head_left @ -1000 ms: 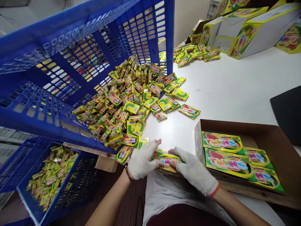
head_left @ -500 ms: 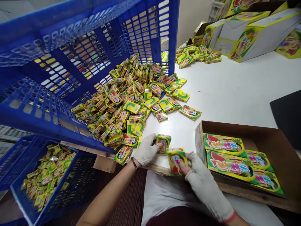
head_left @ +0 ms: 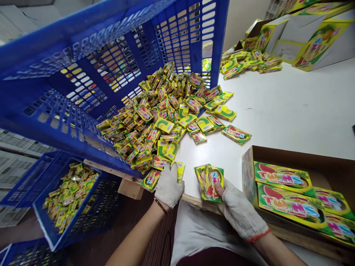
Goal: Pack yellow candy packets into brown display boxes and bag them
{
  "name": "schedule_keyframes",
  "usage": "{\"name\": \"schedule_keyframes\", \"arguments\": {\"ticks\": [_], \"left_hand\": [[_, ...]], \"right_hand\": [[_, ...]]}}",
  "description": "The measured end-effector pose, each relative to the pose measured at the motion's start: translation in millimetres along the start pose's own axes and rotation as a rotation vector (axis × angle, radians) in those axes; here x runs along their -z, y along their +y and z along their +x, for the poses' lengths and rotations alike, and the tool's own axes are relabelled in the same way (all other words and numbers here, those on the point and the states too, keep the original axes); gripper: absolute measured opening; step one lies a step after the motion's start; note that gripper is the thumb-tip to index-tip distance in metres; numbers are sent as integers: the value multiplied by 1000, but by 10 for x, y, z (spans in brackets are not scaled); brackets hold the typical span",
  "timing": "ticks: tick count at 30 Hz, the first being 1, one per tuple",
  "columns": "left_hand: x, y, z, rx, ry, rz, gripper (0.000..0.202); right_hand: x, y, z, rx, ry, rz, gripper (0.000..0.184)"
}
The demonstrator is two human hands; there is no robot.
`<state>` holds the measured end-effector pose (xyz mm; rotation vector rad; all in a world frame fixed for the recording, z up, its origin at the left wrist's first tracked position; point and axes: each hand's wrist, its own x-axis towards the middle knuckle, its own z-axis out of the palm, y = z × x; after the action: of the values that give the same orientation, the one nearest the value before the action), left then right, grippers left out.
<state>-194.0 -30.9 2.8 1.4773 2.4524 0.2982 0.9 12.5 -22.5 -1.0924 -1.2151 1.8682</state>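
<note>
A tipped crate [head_left: 83,74] spills packets [head_left: 163,114] onto my worktop [head_left: 291,111] at left; the tray [head_left: 305,159] of boxes [head_left: 280,175] sits right.

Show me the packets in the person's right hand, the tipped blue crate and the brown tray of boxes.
packets [head_left: 212,183], head view, front face of the fanned stack.
tipped blue crate [head_left: 83,62], head view, its slotted wall.
brown tray [head_left: 302,157], head view, far inner wall.

white table [head_left: 291,111], pale wall [head_left: 241,14]

White knit gloves, red-trimmed right cuff [head_left: 257,235], beaded left bracelet [head_left: 161,206]
</note>
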Motion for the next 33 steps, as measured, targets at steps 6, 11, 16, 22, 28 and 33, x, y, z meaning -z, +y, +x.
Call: {"name": "schedule_keyframes", "arguments": {"ticks": [6,11,16,22,28,33], "left_hand": [[-223,169,-85,-154,-330,-894,46],[62,279,141,-114,0,-434,28],[294,214,596,136,184,-279,41],[109,166,616,52,16,-697,26],[5,166,423,169,-334,-1378,19],[-168,171,386,331,-510,-1687,14]], "right_hand": [[-172,-125,29,-84,-77,488,63],[-182,-85,25,-99,-68,441,62],[-125,6,50,-105,50,345,66],[5,-198,29,-22,-40,-212,76],[-40,-189,-3,44,-169,18,64],[-39,-208,-31,54,-279,199,65]]}}
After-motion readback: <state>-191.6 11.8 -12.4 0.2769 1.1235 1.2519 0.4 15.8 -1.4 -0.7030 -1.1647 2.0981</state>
